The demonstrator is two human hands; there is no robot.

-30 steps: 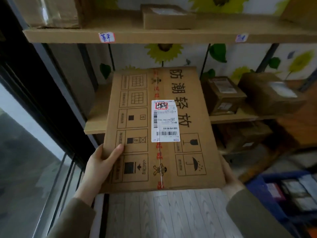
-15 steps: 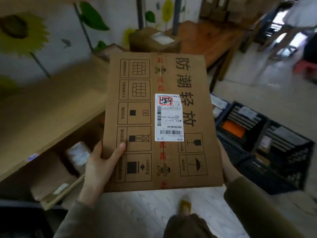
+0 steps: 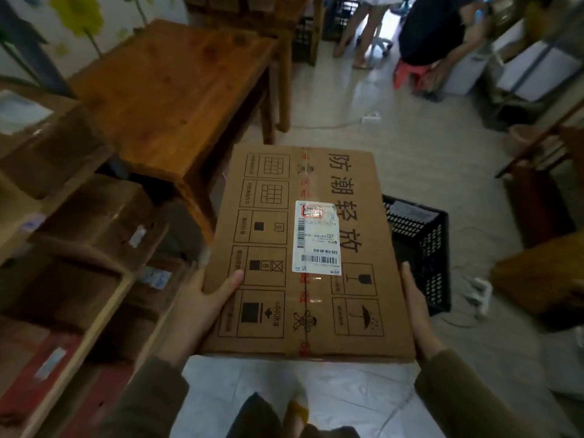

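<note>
- Right now I have the cardboard box (image 3: 278, 314) level above the floor, beside the black crate (image 3: 423, 248), shipping label (image 3: 317, 238) up, likely for reading.
- Left hand (image 3: 202, 298) pinches its left edge, thumb on top, sharing the weight.
- Right hand (image 3: 417, 311) braces the right edge; its fingers are hidden, so I cannot tell its clasp.

Matt brown cardboard box (image 3: 308, 257), glossy paper label (image 3: 317, 237); varnished wood table (image 3: 177, 90); black plastic crate (image 3: 420, 245).
</note>
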